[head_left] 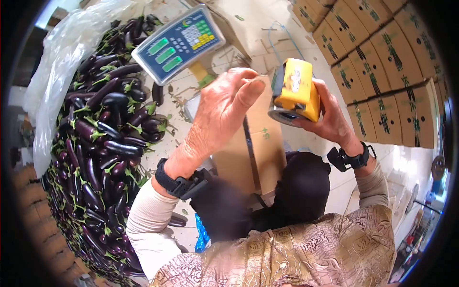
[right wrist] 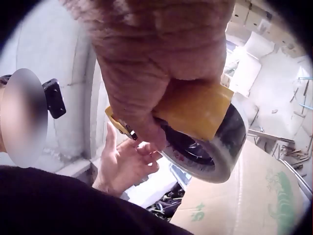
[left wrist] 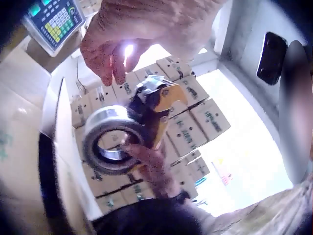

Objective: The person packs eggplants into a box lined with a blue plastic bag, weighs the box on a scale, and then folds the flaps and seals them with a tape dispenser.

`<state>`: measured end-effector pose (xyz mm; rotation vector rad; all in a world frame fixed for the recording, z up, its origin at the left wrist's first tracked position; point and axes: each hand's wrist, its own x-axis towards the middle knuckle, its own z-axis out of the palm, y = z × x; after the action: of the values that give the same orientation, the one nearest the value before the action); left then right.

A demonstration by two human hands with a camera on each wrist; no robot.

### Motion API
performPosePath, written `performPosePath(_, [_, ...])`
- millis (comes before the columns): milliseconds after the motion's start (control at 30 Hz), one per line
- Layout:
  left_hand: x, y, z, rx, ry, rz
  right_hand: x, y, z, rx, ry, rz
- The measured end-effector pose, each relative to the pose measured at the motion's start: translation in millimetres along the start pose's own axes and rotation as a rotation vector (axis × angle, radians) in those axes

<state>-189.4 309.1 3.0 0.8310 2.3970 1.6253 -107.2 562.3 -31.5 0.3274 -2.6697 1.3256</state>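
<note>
My right hand [head_left: 330, 112] grips a yellow tape dispenser [head_left: 300, 88] with a wide roll of tape [left wrist: 111, 139] on it. Its thumb and fingers wrap the yellow body in the right wrist view. Close by the dispenser's cutter end is my left hand [head_left: 224, 105], its fingers loosely bent and its thumb apart from them in the right wrist view [right wrist: 124, 164]. No object shows plainly between those fingers. Below both hands stands a cardboard box [head_left: 267, 148] with green print, a dark gap running between its top flaps.
A large heap of eggplants [head_left: 103, 143] lies at the left, with clear plastic sheeting [head_left: 62, 71] along its edge. A digital scale display [head_left: 179, 43] stands beyond the box. Printed cartons [head_left: 377, 62] are stacked at the right. A blue plastic bag [head_left: 201, 233] lies near the legs.
</note>
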Motion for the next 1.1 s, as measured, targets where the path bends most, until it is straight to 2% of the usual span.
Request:
performPosePath(33, [-3.3,6.5,-5.8,-0.143,-0.039,-0.154,3.3,-6.6,3.4,0.0,-0.01,-0.021])
performPosePath(67, [-7.0,7.1,-9.4,-0.14,-0.017,-0.156,5.0,-12.1,6.7,-0.014,-0.031,-0.026])
performPosePath(133, [-11.3,5.6,-15.4,-0.211,-0.102,-0.276,9.7,-20.2,11.8,-0.035,-0.062,-0.037])
performPosePath(200, [-15.5,2.4,-19.9,-0.256,-0.143,-0.279,12.2,-25.6,14.4,-0.202,-0.073,-0.159])
performPosePath(300, [-27.1,-9.8,-21.3,-0.433,-0.075,-0.197,14.4,-34.1,19.3,-0.176,-0.114,-0.149])
performPosePath(367, [-34.4,-15.0,-26.6,-0.535,-0.097,-0.345,15.6,-39.2,22.9,-0.229,-0.135,-0.177])
performPosePath(400, [-38.2,-18.9,-26.7,-0.542,-0.089,-0.348,16.2,-41.9,25.1,-0.273,-0.146,-0.204])
performPosePath(500, [-50.9,-31.6,-28.4,-0.435,-0.011,-0.336,22.9,-52.3,32.7,-0.286,-0.199,-0.238])
performPosePath(567, [-58.9,-38.5,-31.4,-0.133,0.107,-0.211,29.3,-62.6,34.8,-0.302,-0.272,-0.198])
performPosePath(667, [-76.9,-50.1,-41.0,-0.021,0.169,-0.191,33.9,-72.6,37.5,-0.339,-0.382,-0.2])
performPosePath(733, [-95.5,-66.0,-39.9,-0.12,0.224,-0.214,34.1,-80.5,40.5,-0.412,-0.423,-0.297])
performPosePath(800, [-120.1,-91.5,-49.6,-0.216,0.305,-0.414,34.2,-84.8,42.6,-0.396,-0.485,-0.26])
performPosePath(867, [-143.4,-123.6,-57.7,-0.253,0.372,-0.511,31.7,-84.1,42.7,-0.518,-0.575,-0.142])
performPosePath(900, [-157.4,-149.8,-61.2,-0.403,0.448,-0.546,31.1,-84.8,41.1,-0.51,-0.587,-0.142])
performPosePath(933, [-168.9,-171.0,-65.5,-0.42,0.468,-0.537,31.4,-85.3,37.9,-0.571,-0.595,-0.138])
performPosePath(1033, [-178.6,-189.5,-53.0,-0.348,0.445,-0.633,33.0,-84.6,37.4,-0.666,-0.632,-0.117])
performPosePath(1100, [-174.3,-193.0,-39.7,-0.403,0.537,-0.574,33.5,-79.5,37.5,-0.688,-0.627,-0.125])
